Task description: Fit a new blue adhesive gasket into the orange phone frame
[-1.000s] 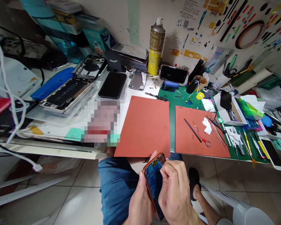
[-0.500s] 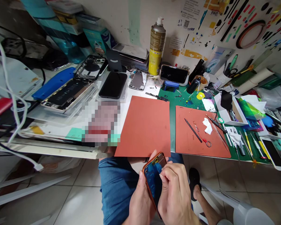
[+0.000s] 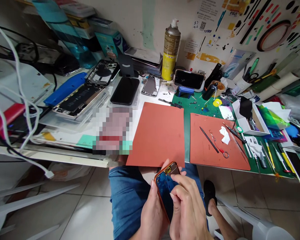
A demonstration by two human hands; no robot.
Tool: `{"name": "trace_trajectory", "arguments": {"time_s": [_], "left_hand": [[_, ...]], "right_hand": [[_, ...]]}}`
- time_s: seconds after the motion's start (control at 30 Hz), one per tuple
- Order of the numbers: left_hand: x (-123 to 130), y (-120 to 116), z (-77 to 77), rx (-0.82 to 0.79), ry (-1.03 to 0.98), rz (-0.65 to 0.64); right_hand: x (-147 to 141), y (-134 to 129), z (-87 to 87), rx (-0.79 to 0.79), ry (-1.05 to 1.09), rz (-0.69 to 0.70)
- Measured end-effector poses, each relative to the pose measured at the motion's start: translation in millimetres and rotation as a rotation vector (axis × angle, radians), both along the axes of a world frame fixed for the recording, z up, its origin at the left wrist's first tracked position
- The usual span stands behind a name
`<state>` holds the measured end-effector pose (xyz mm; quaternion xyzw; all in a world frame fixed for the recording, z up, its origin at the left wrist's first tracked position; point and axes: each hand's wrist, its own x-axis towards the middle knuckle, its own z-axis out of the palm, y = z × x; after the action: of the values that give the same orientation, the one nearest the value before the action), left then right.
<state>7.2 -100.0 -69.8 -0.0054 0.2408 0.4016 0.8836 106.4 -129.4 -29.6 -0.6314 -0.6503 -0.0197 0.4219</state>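
Note:
My left hand [image 3: 152, 211] is wrapped around the edges of a phone with an orange frame [image 3: 163, 195], held tilted above my lap, just in front of the bench edge. The phone's face is dark blue and glossy, with a small yellow part near its top end. Over the phone's right side is my right hand [image 3: 188, 206]. Its index finger stretches onto the upper part of the face, while the thumb and another finger are drawn together above the surface. Whether anything thin sits between those fingertips is hidden. The fingers cover the phone's lower right part.
A reddish-brown mat [image 3: 160, 136] lies beyond the phone. On a second mat [image 3: 202, 155] are a black stick tool [image 3: 208, 139] and white scraps [image 3: 224, 135]. A spray can [image 3: 170, 50], an opened phone [image 3: 78, 100] and a black phone [image 3: 125, 90] stand or lie further back.
My right index finger has reached out toward the phone's upper part, away from the thumb, showing more of the blue face. The whole view has shifted slightly.

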Motion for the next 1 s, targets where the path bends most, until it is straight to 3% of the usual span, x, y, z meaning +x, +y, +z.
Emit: {"name": "trace_trajectory", "arguments": {"time_s": [0.27,0.47,0.77,1.0], "left_hand": [[4.1,1.1,2.9,0.009,0.016,0.028],[4.4,5.1,8.7,0.037,-0.004,-0.044],[6.7,6.4,9.2,0.039,-0.005,-0.027],[1.4,11.9,14.3,-0.018,-0.028,-0.081]], "right_hand": [[3.6,-1.8,-1.9,0.004,0.013,0.036],[3.9,4.1,3.0,0.016,-0.022,0.013],[6.9,11.5,2.0,0.117,-0.103,0.031],[12.3,7.6,16.0,0.139,-0.105,0.092]]}}
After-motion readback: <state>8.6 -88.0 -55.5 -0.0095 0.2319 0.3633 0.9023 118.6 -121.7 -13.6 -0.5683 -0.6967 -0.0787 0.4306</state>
